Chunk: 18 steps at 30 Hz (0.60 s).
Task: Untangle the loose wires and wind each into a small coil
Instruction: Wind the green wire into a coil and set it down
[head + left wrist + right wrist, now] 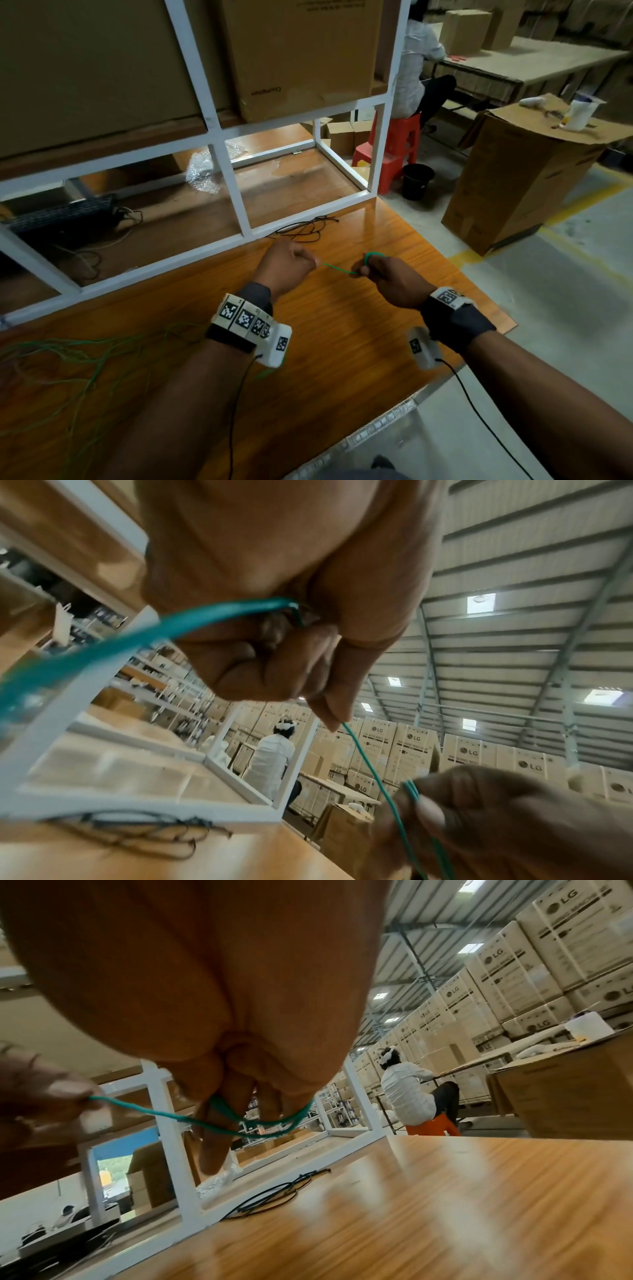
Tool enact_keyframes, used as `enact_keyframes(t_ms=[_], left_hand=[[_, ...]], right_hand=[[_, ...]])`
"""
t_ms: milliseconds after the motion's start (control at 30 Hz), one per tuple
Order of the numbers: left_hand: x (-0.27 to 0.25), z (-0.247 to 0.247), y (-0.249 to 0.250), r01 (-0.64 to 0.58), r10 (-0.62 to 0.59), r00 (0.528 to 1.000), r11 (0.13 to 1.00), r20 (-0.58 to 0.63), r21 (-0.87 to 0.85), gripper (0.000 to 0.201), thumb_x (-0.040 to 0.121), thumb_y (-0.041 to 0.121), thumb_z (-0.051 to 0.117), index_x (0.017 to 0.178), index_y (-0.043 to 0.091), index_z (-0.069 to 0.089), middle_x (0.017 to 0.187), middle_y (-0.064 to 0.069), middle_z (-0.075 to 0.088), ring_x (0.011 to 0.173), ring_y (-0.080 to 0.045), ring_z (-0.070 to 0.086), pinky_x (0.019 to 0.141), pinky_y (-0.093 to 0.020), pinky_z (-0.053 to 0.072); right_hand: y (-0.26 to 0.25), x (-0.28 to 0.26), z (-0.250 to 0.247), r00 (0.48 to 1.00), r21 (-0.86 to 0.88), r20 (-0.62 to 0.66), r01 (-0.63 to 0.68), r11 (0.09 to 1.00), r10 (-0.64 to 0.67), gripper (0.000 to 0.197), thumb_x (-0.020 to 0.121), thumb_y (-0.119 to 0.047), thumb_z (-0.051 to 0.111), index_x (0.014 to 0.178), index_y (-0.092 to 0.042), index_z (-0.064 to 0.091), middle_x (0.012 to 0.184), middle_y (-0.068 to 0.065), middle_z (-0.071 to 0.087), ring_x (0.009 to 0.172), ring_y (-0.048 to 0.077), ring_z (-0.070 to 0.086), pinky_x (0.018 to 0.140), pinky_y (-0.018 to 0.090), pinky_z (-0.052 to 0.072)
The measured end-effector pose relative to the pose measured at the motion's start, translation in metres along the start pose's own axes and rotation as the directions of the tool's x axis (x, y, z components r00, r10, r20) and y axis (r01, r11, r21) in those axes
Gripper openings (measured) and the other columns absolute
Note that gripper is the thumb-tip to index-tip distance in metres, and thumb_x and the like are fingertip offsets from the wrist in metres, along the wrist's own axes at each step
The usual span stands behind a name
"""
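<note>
Green wire [339,269] runs taut between your pinching left hand [286,269] and the loops round your right hand [383,277] fingers; pull harder and those loops could slip off.

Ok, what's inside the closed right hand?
Green wire loops around the right hand's fingers, and a strand runs to the left hand. The palm hides how many turns are wound.

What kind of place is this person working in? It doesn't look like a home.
Most likely a warehouse or packing floor. Tall stacks of LG washing machine cartons line the back, a ribbed metal roof with skylights spans overhead, and another worker sits on a red stool at a long bench.
</note>
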<state>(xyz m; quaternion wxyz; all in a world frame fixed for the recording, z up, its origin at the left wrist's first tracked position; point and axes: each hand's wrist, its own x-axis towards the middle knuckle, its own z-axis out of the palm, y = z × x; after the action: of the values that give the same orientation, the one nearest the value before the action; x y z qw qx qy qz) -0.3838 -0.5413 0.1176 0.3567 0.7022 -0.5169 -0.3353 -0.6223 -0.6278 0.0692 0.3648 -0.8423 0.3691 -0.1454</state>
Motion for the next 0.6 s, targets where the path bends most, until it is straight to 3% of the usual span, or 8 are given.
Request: enact_keyframes(t_ms=[67,133,200,300,467,533,600], left_hand=[[0.003,-0.012,0.008,-0.095,0.097,0.995,0.990,-0.017,0.107,0.013,0.087,0.028,0.076,0.074,0.027,0.075,0.097,0.006,0.074,0.096,-0.012,0.065,0.085,-0.030,0.051],[0.007,-0.020,0.020,-0.182,0.190,0.981,0.971,-0.040,0.158,0.013,0.087,0.031,0.076,0.074,0.030,0.074,0.092,0.009,0.073,0.092,-0.011,0.065,0.080,-0.027,0.049],[0.010,-0.026,0.035,-0.264,0.275,0.960,0.954,-0.058,0.143,0.009,0.087,0.029,0.076,0.080,0.024,0.078,0.085,0.009,0.073,0.084,-0.008,0.066,0.072,-0.024,0.049],[0.020,-0.032,0.052,-0.330,0.339,0.939,0.936,-0.058,0.124,0.006,0.087,0.027,0.075,0.085,0.022,0.079,0.083,0.006,0.075,0.081,-0.008,0.068,0.070,-0.023,0.051],[0.041,-0.027,0.059,-0.341,0.341,0.940,0.929,0.020,0.144,0.005,0.086,0.027,0.077,0.086,0.022,0.078,0.087,0.005,0.075,0.085,-0.013,0.068,0.078,-0.029,0.053],[0.045,-0.023,0.058,-0.338,0.337,0.941,0.937,0.031,0.084,0.012,0.086,0.026,0.079,0.087,0.015,0.080,0.080,0.006,0.074,0.073,-0.006,0.065,0.070,-0.025,0.052],[0.045,-0.017,0.056,-0.275,0.275,0.961,0.961,-0.011,0.018,0.019,0.087,0.032,0.077,0.085,0.014,0.080,0.062,0.012,0.066,0.053,0.000,0.053,0.052,-0.020,0.045]], right_hand=[[-0.006,-0.003,0.004,0.994,0.000,0.111,0.011,1.000,-0.011,0.025,0.110,-0.019,0.046,0.117,-0.015,0.069,0.121,-0.004,0.071,0.110,0.008,0.063,0.097,0.033,0.050],[-0.014,-0.003,0.006,0.980,0.116,0.199,-0.031,0.993,0.007,0.024,0.109,-0.018,0.048,0.123,-0.014,0.068,0.120,-0.001,0.073,0.109,0.013,0.067,0.098,0.035,0.054],[-0.024,-0.006,0.008,0.962,0.370,0.272,-0.092,0.924,-0.013,0.025,0.107,-0.009,0.051,0.128,-0.005,0.065,0.120,0.009,0.075,0.109,0.020,0.070,0.096,0.033,0.056],[-0.040,-0.013,0.011,0.941,0.666,0.320,-0.140,0.733,-0.111,0.029,0.103,-0.002,0.054,0.131,0.002,0.060,0.124,0.016,0.073,0.113,0.028,0.070,0.092,0.033,0.058],[-0.060,-0.020,0.013,0.916,0.891,0.345,-0.251,0.380,-0.204,0.029,0.100,0.002,0.050,0.123,-0.001,0.068,0.125,0.022,0.070,0.109,0.026,0.073,0.090,0.032,0.060],[-0.067,-0.020,0.012,0.915,0.924,0.336,-0.275,0.267,-0.223,0.029,0.096,-0.002,0.057,0.120,-0.004,0.073,0.124,0.020,0.071,0.108,0.025,0.073,0.088,0.031,0.061],[-0.069,-0.018,0.012,0.926,0.953,0.290,-0.257,0.158,-0.242,0.032,0.087,-0.007,0.076,0.119,-0.005,0.075,0.122,0.018,0.073,0.106,0.023,0.075,0.086,0.031,0.061]])
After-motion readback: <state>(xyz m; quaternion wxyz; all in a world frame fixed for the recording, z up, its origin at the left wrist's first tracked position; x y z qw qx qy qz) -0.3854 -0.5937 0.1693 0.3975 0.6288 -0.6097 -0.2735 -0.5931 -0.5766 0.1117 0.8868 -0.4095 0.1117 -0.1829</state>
